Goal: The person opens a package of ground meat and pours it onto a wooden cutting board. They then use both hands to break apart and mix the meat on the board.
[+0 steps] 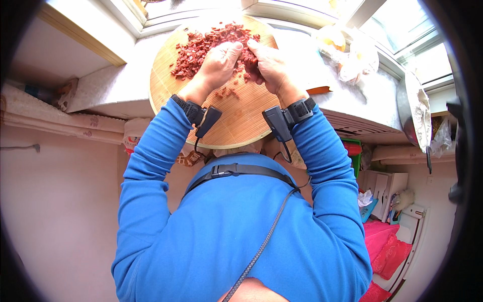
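Before me lies a round bamboo board (241, 120), with a wide heap of small red-brown chopped pieces (196, 51), perhaps meat, across its far half. My left hand (222, 62) is at the heap's near right side, thumb against curled fingers, close to some of the pieces. Just to its right, my right hand (269, 64) has its thumb raised and its fingers curled at a darker red lump (254, 71), partly hidden by the hand. Whether either hand grips anything is unclear. A few loose bits (228, 92) lie nearer me on the board.
The board rests on a pale counter (362, 98) below windows. An orange-brown object (319, 90) lies right of the board, with plastic bags (356, 60) beyond. A metal pan (409, 109) stands at the far right. Black wrist devices with cables sit on both my wrists.
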`<state>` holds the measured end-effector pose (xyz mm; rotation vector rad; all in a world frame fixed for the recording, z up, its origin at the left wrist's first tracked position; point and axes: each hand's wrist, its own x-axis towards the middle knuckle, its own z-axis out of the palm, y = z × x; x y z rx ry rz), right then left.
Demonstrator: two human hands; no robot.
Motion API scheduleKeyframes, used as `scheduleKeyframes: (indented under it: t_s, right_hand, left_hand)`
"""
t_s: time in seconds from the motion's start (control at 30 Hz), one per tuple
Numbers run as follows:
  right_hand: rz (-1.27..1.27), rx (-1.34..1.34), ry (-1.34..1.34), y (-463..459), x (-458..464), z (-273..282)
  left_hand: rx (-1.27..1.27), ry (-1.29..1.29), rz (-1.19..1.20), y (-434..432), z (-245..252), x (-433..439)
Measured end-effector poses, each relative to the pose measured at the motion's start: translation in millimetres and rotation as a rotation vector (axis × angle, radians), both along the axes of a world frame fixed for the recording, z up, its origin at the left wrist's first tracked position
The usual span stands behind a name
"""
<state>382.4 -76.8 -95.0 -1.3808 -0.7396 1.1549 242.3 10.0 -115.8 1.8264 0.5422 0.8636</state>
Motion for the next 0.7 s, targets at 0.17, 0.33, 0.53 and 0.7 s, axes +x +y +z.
scheduleKeyframes:
  t_s: [0.17, 0.33, 0.53, 0.7]
  right_hand:
    - [0.063, -0.062, -0.257, -3, 5, 2]
    - [0.120, -0.145, -0.316, -5, 10, 3]
    - [0.159, -0.106, -0.313, -10, 17, 7]
    - [0.169, -0.073, -0.306, -10, 17, 5]
  left_hand:
    - [0.218, 0.314, 0.063, 8, 1, -7]
    - [0.130, 0.399, 0.108, 5, 6, -8]
    - [0.020, 0.434, 0.128, 7, 8, -8]
    - [0.277, 0.421, 0.218, 6, 0, -5]
